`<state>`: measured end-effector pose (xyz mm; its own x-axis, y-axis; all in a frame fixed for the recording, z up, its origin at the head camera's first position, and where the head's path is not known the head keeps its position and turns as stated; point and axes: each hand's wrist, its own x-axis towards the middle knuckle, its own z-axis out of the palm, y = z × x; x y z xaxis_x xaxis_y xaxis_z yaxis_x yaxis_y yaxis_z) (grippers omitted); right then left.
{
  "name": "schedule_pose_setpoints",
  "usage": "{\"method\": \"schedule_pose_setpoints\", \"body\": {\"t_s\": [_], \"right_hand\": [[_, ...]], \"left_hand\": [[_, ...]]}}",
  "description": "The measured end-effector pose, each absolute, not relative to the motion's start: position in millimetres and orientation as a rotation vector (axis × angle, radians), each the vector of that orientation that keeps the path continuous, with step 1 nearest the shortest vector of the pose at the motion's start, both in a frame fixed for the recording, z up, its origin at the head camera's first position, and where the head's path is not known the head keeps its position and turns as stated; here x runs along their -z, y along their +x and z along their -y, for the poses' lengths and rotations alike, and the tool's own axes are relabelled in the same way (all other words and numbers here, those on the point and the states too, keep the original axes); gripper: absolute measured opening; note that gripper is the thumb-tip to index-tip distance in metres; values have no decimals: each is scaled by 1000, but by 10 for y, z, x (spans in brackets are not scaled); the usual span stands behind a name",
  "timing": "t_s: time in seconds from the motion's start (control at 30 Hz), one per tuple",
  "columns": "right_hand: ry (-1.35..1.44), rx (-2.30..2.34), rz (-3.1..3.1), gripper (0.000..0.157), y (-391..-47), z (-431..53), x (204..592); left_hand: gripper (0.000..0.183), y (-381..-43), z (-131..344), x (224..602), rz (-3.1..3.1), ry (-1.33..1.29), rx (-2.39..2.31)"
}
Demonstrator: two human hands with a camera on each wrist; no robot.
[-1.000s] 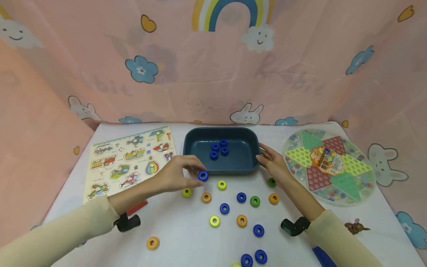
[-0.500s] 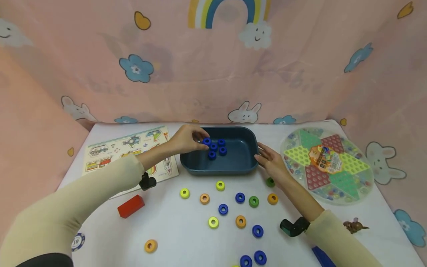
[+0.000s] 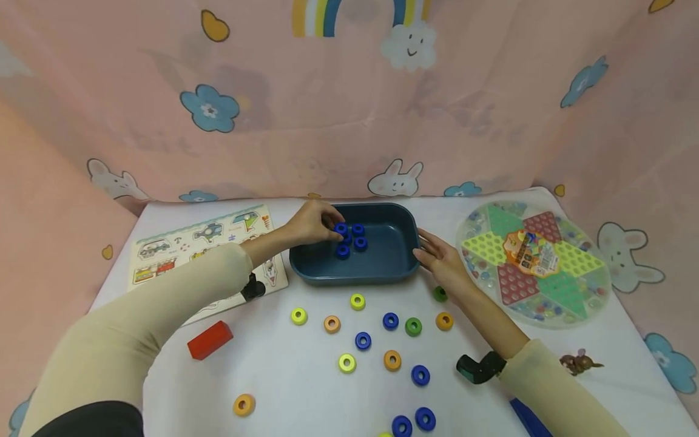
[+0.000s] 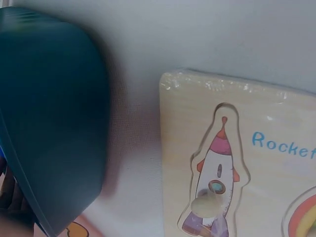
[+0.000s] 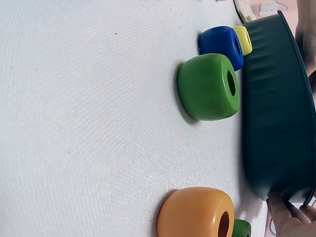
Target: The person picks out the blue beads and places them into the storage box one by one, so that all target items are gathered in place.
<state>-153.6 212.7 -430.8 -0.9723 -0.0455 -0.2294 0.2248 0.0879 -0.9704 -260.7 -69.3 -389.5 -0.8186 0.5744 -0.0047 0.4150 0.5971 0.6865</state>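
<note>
A dark teal tray stands at the back middle of the table, holding several blue ring beads grouped in its left half. My left hand reaches over the tray's left rim and pinches a blue ring bead close beside the others. Most of that hand is hidden behind the tray wall in the left wrist view. At the tray's right end, my right hand touches the outer wall with its fingertips; its fingers are relaxed and hold no bead.
Blue, yellow, orange and green ring beads lie scattered before the tray. A wooden picture puzzle and a red block are at left. To the right are a round marble game board, a small brown mouse figure and a blue piece.
My left hand has carried the blue bead from in front of the tray up and over its left rim, down among the other beads. The right hand stays at the tray's right end.
</note>
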Motion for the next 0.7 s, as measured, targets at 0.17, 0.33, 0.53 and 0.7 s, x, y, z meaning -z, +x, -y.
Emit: {"method": "schedule_pose_setpoints", "body": {"t_s": [0.17, 0.33, 0.53, 0.7], "right_hand": [[190, 1983, -2136, 53, -1524, -2097, 4197], [200, 1975, -2149, 53, -1529, -2104, 4217], [176, 1981, -2165, 54, -1535, -2120, 4287], [178, 1982, -2151, 54, -1538, -2130, 4275]], "left_hand": [[35, -2601, 716, 3879, -2599, 783, -1035], [37, -2587, 741, 3851, -2578, 777, -1074], [34, -2549, 853, 3848, -2608, 780, -1110], [33, -2461, 1050, 3776, -2673, 700, -1145]]}}
